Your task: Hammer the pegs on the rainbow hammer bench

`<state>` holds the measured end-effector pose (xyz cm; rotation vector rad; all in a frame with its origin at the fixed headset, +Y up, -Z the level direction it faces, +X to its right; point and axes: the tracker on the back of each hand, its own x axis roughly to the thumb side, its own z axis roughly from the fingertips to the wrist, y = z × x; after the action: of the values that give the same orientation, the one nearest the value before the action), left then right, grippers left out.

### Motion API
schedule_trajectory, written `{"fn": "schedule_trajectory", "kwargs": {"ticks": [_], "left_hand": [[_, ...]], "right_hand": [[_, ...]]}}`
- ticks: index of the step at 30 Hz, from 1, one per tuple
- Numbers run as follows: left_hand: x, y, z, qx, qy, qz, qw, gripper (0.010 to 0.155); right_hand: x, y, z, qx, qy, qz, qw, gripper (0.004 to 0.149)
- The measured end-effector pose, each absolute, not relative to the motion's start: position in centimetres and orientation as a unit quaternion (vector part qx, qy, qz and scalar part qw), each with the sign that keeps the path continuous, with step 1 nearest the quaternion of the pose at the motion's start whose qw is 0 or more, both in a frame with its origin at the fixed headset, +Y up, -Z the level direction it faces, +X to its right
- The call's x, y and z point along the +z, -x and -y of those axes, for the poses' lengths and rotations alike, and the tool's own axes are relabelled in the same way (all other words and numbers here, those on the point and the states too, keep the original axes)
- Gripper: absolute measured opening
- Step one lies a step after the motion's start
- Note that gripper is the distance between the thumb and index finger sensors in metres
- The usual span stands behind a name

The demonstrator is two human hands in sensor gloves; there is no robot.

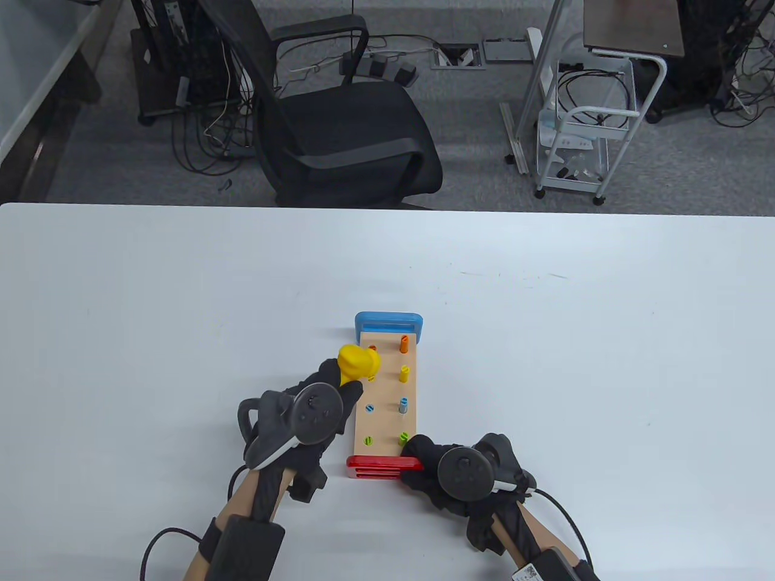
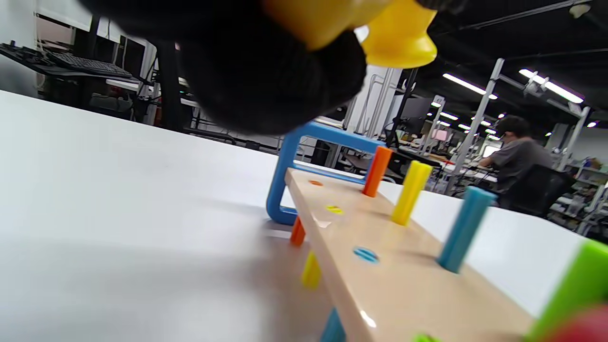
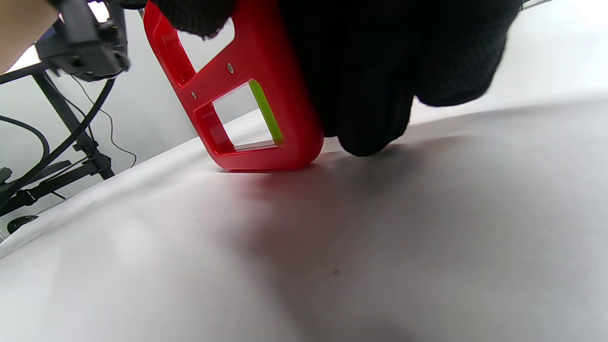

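The hammer bench lies on the white table, a wooden top between a blue end and a red end. In its right row the orange, yellow, blue and green pegs stand raised. The left row sits flush. My left hand grips a yellow hammer with its head above the far left pegs; the left wrist view shows the head above the bench. My right hand holds the red end, also seen in the right wrist view.
A black office chair stands behind the table's far edge. A white metal cart stands at the back right. The table surface spreads wide to the left and right of the bench.
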<state>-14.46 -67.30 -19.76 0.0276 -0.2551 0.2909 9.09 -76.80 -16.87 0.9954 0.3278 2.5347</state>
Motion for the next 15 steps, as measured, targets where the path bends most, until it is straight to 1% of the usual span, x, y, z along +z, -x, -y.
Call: {"fn": "schedule_trajectory", "kwargs": {"ticks": [3, 6, 8, 11, 13, 15], "left_hand": [[-18.6, 15.0, 68.0, 0.171, -0.013, 0.136, 0.976, 0.066], [-18.5, 15.4, 68.4, 0.169, 0.007, 0.133, 0.976, 0.067], [-18.4, 15.4, 68.4, 0.197, 0.007, 0.140, 0.970, 0.067], [-18.0, 15.1, 68.3, 0.240, 0.035, 0.157, 0.957, 0.069], [-17.5, 14.8, 68.1, 0.258, 0.047, 0.171, 0.950, 0.071], [-17.1, 14.5, 67.8, 0.266, 0.047, 0.188, 0.944, 0.072]], "right_hand": [[-17.0, -9.2, 76.7, 0.904, -0.353, -0.132, 0.201, 0.053], [-17.1, -9.4, 76.5, 0.904, -0.353, -0.139, 0.198, 0.054], [-17.0, -9.4, 75.9, 0.904, -0.355, -0.143, 0.191, 0.055], [-16.9, -9.6, 74.6, 0.904, -0.358, -0.143, 0.183, 0.062], [-16.8, -9.8, 73.4, 0.906, -0.360, -0.131, 0.180, 0.063], [-16.5, -10.2, 71.9, 0.912, -0.359, -0.091, 0.179, 0.062]]}}
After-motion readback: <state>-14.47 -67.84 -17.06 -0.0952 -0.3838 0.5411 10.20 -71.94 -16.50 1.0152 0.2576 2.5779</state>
